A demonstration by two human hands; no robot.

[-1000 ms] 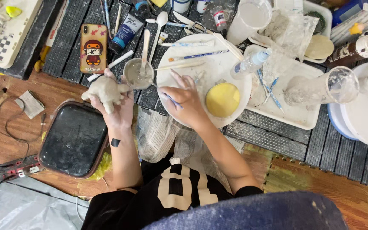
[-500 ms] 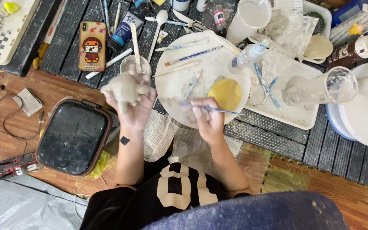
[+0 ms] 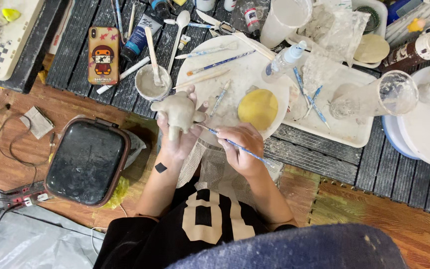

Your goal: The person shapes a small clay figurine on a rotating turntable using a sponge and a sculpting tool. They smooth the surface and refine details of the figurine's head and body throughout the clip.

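1. At the bottom of the frame sits the person's dark shirt (image 3: 200,224) with large pale numerals, and both bare forearms rise from it toward the middle.
2. The left hand (image 3: 177,134), just left of centre, is closed around a grey clay figure (image 3: 179,112), holding it up above the table edge; fingers wrap its lower part and the thumb side presses its flank.
3. The right hand (image 3: 242,147), just right of centre, pinches a thin blue-handled brush (image 3: 235,144). The tip points up-left at the figure and seems to touch its side, though the contact is too fine to be sure.
4. Left of the hands, on the brown floor, lies a dark rounded-square tray (image 3: 86,162) with a brown rim.
5. Just above the figure stands a small cup (image 3: 153,83) of grey slip with a wooden stick leaning in it.
6. Behind the hands a round white plate (image 3: 240,74) carries several tools and a yellow disc (image 3: 258,108), near the right hand.
7. Right of the plate is a white rectangular tray (image 3: 339,129) bearing a clear glass vessel (image 3: 374,97) lying on its side.
8. In the upper left, on the dark slatted table (image 3: 369,159), lies a phone (image 3: 103,55) in a pictured case.
9. Along the top stand a spray bottle (image 3: 284,60) and a tall white cup (image 3: 284,20).
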